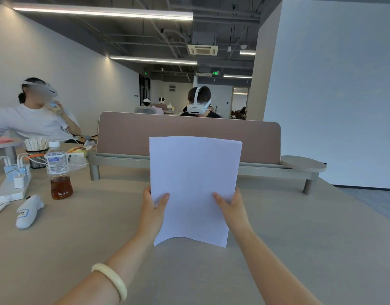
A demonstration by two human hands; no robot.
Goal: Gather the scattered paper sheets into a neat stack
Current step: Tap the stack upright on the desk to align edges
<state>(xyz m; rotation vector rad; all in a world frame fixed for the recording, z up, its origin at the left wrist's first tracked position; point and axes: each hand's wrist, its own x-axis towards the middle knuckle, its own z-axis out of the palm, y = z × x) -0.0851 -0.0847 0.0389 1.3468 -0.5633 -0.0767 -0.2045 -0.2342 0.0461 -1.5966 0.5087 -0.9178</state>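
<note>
A stack of white paper sheets (193, 183) stands upright above the beige table (288, 238), its lower edge curved and close to the tabletop. My left hand (153, 208) grips the stack's left edge, thumb on the front. My right hand (230, 204) grips the right edge the same way. The sheets look aligned, with their top edges slightly fanned at the right corner.
On the left stand a bottle of brown drink (58, 172), a white controller (28, 211), a power strip with chargers (13, 181) and a mesh cup of sticks (36, 153). A brown divider panel (189, 133) crosses the table behind the paper. Two people with headsets sit beyond.
</note>
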